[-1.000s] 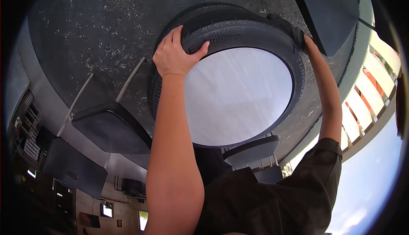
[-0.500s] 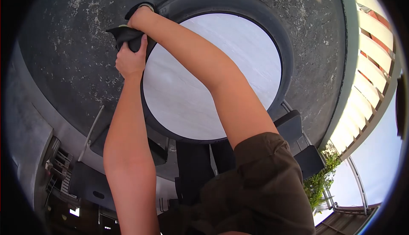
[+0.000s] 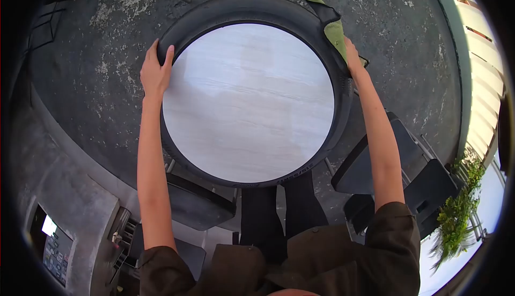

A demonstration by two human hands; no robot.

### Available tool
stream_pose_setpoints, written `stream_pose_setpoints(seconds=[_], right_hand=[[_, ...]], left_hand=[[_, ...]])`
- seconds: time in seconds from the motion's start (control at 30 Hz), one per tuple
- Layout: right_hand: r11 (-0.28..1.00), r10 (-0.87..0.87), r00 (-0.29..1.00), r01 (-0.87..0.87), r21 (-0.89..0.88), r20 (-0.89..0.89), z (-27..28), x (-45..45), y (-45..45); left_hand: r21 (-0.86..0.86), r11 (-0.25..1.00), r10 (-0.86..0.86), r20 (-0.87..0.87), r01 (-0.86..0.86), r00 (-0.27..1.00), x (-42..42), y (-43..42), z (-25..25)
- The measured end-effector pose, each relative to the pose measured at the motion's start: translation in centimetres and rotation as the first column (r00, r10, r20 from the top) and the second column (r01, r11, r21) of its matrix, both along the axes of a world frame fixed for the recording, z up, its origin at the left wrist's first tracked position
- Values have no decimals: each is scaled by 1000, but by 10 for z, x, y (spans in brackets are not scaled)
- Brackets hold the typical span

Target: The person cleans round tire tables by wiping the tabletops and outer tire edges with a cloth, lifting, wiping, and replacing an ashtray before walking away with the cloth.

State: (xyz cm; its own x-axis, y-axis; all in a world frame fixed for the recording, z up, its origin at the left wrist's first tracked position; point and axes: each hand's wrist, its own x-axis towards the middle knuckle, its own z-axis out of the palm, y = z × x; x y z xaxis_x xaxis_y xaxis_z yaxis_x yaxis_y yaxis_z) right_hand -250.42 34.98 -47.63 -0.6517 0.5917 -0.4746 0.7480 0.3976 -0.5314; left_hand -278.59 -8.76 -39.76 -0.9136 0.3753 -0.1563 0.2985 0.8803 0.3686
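Tyre [image 3: 252, 9] sits directly in front of the person's legs [image 3: 263, 215], ringed by dark chairs, outer face to the camera; what carries it underneath is hidden. Left hand [image 3: 155, 73] is clamped on the left side of the tyre, thumb on the inner side, fingers over the outer edge. Right hand [image 3: 355, 60] is clamped on a black-and-green cloth [image 3: 335, 35] against the tyre's right side; fingertips partly covered, so can't tell how much rubber they reach. Loose end of the cloth trails off past the tyre's far right edge. My read on the step: left steadies the ring, right works the cloth along the rim. Next move, I'd judge, calls for an even left-side hold and bunching that loose end so it doesn't snag on the tyre. Containers: only the tyre acts as one; its opening is filled by a round pale panel [image 3: 249, 108], faintly streaked, edge close to the inner rim. Can't tell whether the panel is fixed or just laid in. One chair [image 3: 196, 202] is near-left of the tyre, another [image 3: 351, 162] near-right. Scuffed dark floor [image 3: 107, 81] extends left of the tyre.
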Motion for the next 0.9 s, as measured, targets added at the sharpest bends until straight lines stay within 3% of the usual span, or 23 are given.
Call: stream_pose_setpoints(seconds=[0.03,0.07,0.1,0.13,0.23,0.37,0.57,0.63,0.7,0.73,0.77,0.8,0.9], right_hand=[[999,-40,999,40,-6,-33,-19,49,0],[915,-315,942,270,-299,-115,-30,98,-11],[777,-488,869,388,-496,-83,-34,141,-27],[506,-740,672,590,-629,34,-23,169,-53],[539,-777,626,608,-583,-65,-54,262,-113],[376,-776,602,682,-627,189,-52,254,-95],[370,-478,794,571,-733,377,-64,125,10],[450,-327,887,450,-771,327,-59,48,32],[598,-136,967,254,-761,216,-11,-56,29],[659,-28,994,96,-746,104,-44,-90,29],[618,159,987,-105,-779,-7,-73,-132,29],[614,251,968,-163,-772,-4,-52,-170,15],[560,520,854,-355,-748,-16,0,-275,-30]], left_hand=[[-3,995,-101,-1,101,995,-14,44,1],[-54,975,-218,-11,217,976,-24,87,-6],[-34,937,-349,-79,347,934,-27,128,-17],[-94,910,-409,-28,405,912,-22,171,-21],[-126,871,-471,68,475,880,-16,227,-22],[-44,833,-552,13,552,834,-20,227,-34],[-40,872,-487,22,487,873,-15,233,-25],[-54,874,-484,12,484,875,-15,233,-28],[-22,873,-488,-42,487,872,-15,232,-32],[-5,870,-492,-72,493,867,-15,231,-35],[14,865,-498,-102,501,861,-15,231,-37],[39,859,-501,-140,511,854,-16,232,-39],[-129,840,-539,-98,527,836,-18,232,-38]])
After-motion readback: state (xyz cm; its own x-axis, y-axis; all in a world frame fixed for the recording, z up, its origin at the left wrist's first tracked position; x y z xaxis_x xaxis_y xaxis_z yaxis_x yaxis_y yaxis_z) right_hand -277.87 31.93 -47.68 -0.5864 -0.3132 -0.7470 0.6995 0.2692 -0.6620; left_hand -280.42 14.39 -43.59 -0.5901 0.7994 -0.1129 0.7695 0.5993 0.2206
